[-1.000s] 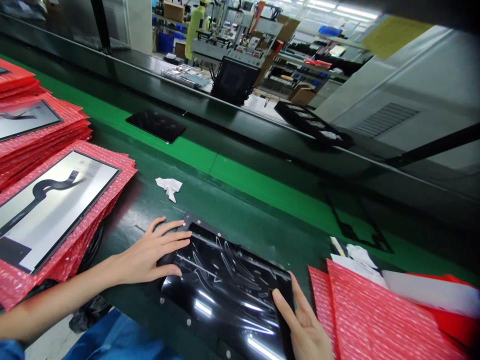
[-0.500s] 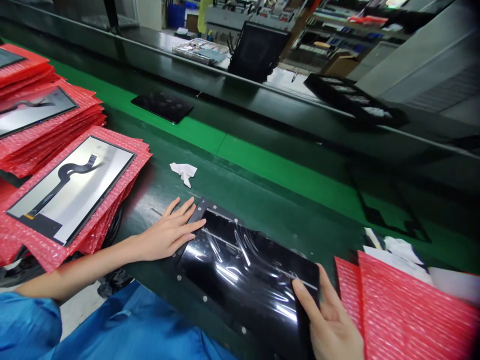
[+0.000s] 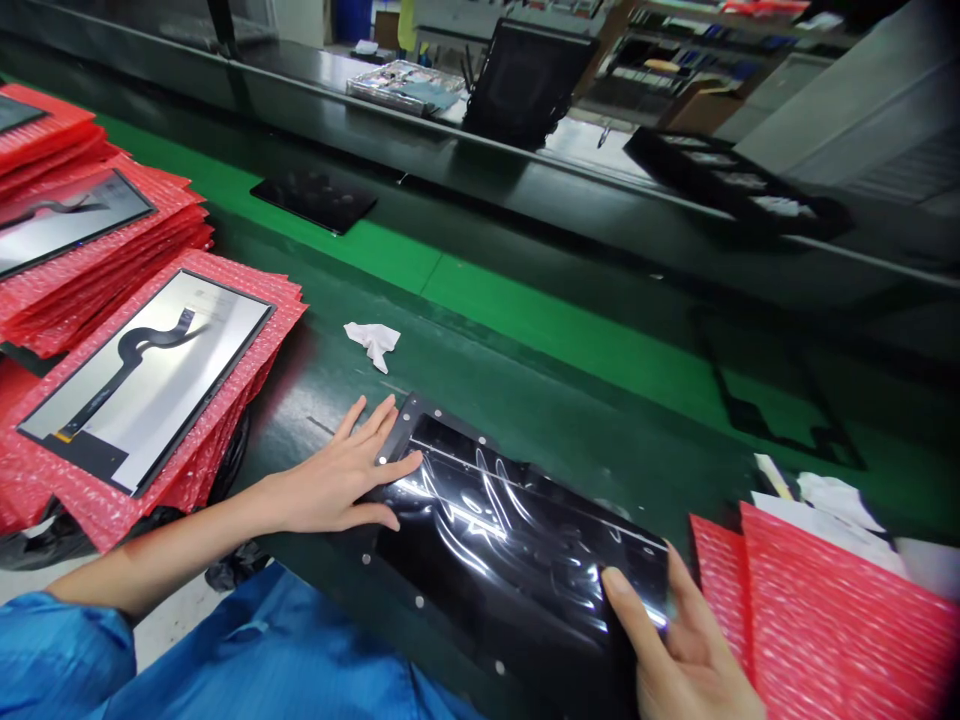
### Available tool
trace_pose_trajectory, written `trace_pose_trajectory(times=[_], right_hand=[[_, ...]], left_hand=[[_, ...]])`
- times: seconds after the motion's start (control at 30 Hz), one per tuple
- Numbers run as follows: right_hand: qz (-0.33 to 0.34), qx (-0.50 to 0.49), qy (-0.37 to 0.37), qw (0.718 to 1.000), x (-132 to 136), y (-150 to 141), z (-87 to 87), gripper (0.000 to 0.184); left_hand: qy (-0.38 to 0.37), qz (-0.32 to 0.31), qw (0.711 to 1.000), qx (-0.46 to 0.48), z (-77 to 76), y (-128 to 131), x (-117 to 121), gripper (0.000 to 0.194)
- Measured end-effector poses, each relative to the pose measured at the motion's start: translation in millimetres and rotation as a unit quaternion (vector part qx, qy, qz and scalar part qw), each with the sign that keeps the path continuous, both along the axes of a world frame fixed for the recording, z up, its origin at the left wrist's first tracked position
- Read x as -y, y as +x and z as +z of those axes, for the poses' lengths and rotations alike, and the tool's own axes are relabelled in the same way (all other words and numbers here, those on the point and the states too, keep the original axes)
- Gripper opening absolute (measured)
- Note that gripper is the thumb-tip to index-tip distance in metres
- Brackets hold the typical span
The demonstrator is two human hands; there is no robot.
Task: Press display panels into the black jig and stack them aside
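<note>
Panel [image 3: 517,540] (glossy black), between 2 hands, left [image 3: 337,485] spread flat, right [image 3: 682,640] gripping.

Light was fairly bright, source out of view. Sharp white glare streaked glossy black panel [image 3: 517,550]; softer sheen lay on silvery screen [image 3: 161,375]. Background shelves [image 3: 697,75] looked blurred, upper right corner dark.

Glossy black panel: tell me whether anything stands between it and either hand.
Nothing visible does. The right hand grips the panel at its right end, and the left hand's fingers reach its left end. The white scrap lies beyond the left hand, clear of both.
</note>
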State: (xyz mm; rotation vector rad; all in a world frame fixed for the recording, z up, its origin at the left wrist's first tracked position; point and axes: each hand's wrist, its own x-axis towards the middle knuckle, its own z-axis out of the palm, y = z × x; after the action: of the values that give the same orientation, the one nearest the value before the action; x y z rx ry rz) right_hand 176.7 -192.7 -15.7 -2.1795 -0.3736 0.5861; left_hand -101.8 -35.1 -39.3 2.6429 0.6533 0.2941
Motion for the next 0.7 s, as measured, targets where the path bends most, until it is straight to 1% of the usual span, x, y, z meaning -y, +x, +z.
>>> trace_pose_trajectory(times=[0.13, 0.23, 0.37, 0.43, 0.47, 0.53, 0.63, 0.7], right_hand=[[-0.009, 0.007, 0.005, 1.0, -1, 3, -4.4, 0.096], [-0.006, -0.002, 0.007, 1.0, -3, -1, -2.0, 0.092], [0.024, -0.004, 0.019, 1.0, -3, -5, 0.1, 0.092], [0.039, 0.031, 0.025, 0.998, 1, 0, -4.7, 0.09], [0.054, 0.065, 0.025, 0.996, 3, 4, -8.8, 0.087], [0.106, 0.14, 0.023, 0.984, 10, 17, -19.3, 0.08], [0.209, 0.233, 0.017, 0.95, 18, 40, -35.7, 0.071], [0.263, 0.285, 0.007, 0.922, 20, 54, -43.8, 0.068]], left_hand=[[0.015, 0.004, 1.0, -0.012, 0.3, 2, 2, 0.073], [0.035, 0.012, 0.999, -0.029, 0.4, 5, 4, 0.075], [0.045, 0.018, 0.998, -0.033, 0.4, 7, 7, 0.076], [0.053, 0.02, 0.998, -0.034, -1.2, 8, 8, 0.078], [0.06, 0.021, 0.997, -0.035, -2.6, 8, 8, 0.079], [0.075, 0.025, 0.996, -0.034, -6.3, 8, 9, 0.084], [0.098, 0.028, 0.994, -0.032, -11.9, 10, 8, 0.09], [0.117, 0.028, 0.992, -0.038, -14.1, 10, 8, 0.091]])
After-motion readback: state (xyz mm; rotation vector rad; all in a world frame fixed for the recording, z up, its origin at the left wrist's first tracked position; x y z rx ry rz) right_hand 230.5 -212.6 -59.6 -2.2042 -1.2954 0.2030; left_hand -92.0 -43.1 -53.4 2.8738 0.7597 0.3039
